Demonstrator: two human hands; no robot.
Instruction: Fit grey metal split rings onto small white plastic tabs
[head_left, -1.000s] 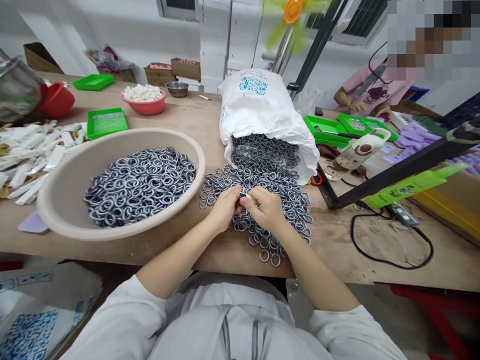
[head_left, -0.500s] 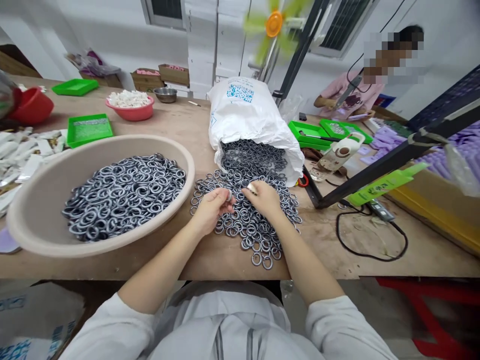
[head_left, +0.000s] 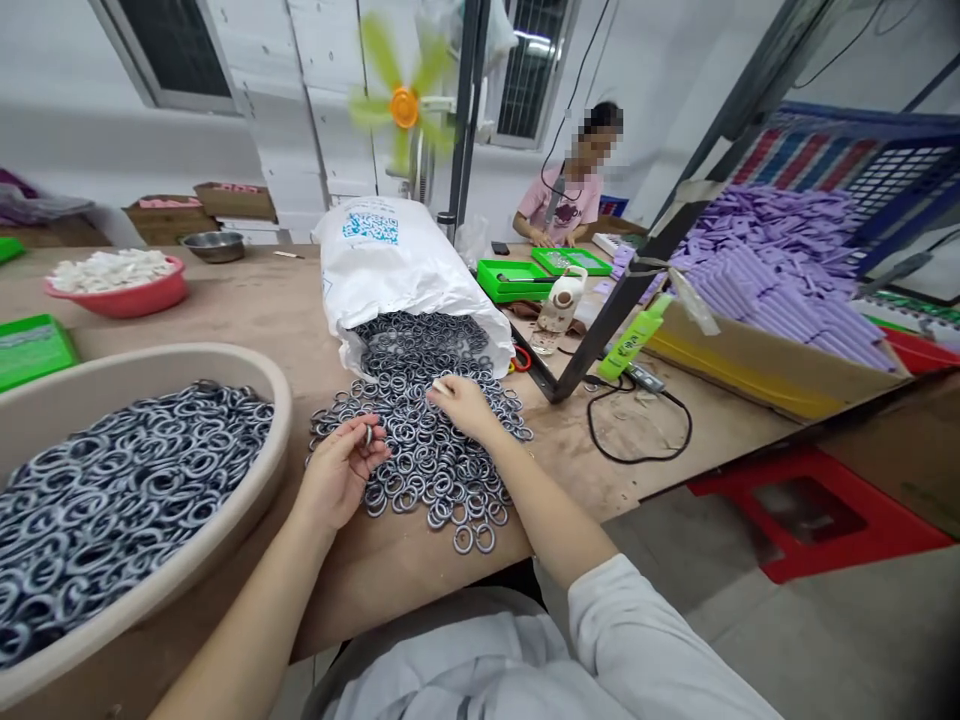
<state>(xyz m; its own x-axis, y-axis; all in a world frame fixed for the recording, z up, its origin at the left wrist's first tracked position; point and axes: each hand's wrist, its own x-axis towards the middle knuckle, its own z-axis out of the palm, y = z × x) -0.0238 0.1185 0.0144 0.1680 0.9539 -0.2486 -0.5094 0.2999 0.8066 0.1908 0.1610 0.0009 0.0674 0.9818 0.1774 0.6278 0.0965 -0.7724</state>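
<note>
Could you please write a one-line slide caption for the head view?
Left hand pinches a metal ring while right hand rests on the ring pile spilling from a white sack.

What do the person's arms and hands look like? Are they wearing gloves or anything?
No gloves: the left hand and right hand are bare, and so are both forearms. No ring, watch or bracelet shows. A pale grey-white sleeve, loose and softly creased, covers the right upper arm. The left arm's sleeve is out of view.

Head camera looks down, apparently rightward, close over the table (head_left: 247, 300)
</note>
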